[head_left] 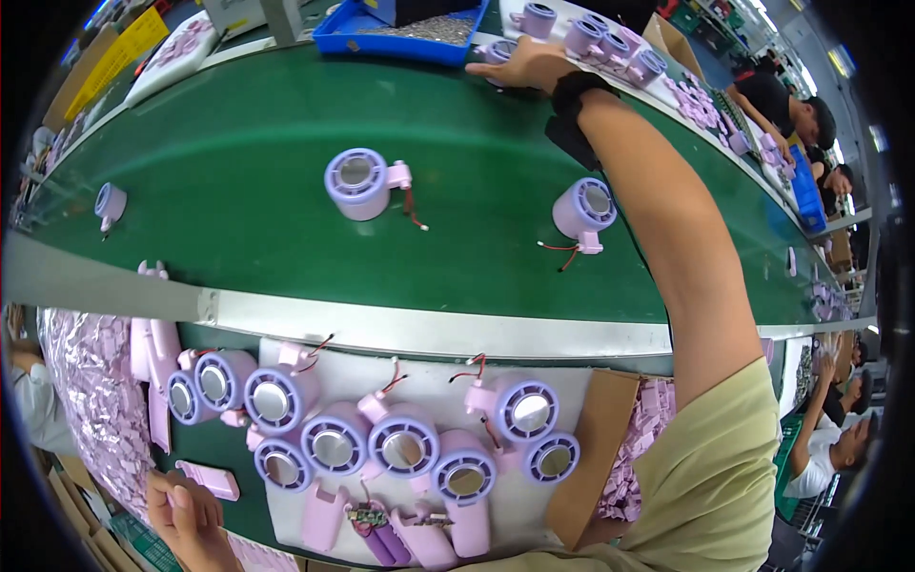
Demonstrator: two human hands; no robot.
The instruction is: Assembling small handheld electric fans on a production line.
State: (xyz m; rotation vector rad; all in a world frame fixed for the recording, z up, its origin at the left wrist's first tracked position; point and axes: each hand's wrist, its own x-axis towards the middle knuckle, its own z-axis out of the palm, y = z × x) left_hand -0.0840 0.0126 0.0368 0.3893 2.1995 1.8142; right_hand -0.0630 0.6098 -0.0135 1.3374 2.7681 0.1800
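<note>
Fan head under my reach: a lilac drum (498, 50) at the top of the frame, just right of centre, near the far edge of the green belt (457, 262) and beside the blue tray (381, 45).
Right hand: my hand (536, 67) is stretched across the belt, fingers bent partway around that drum, thumb pointing left; whether they grip it firmly or only touch it, I cannot tell.
Good handling: I judge the round body the surest hold, with fingers spread around its side and no pull on any thin lead; a level, unhurried hold should spare the neighbouring parts.
Forearm and cable: my arm passes close to the right-hand belt unit (583, 207), and a dark cable hangs from my wristband (578, 88), so I think both need watching against a snag.
Other belt units: one drum (357, 181) sits left of centre with its red-and-black lead trailing, another (111, 202) at far left; both are well apart from my fingers.
Left hand: lower left (186, 522), fingers half curled near a pink shell (208, 480); I cannot tell whether they pinch anything.
Near bench: drums cluster on a white sheet (329, 381), lower centre, between my two arms.
</note>
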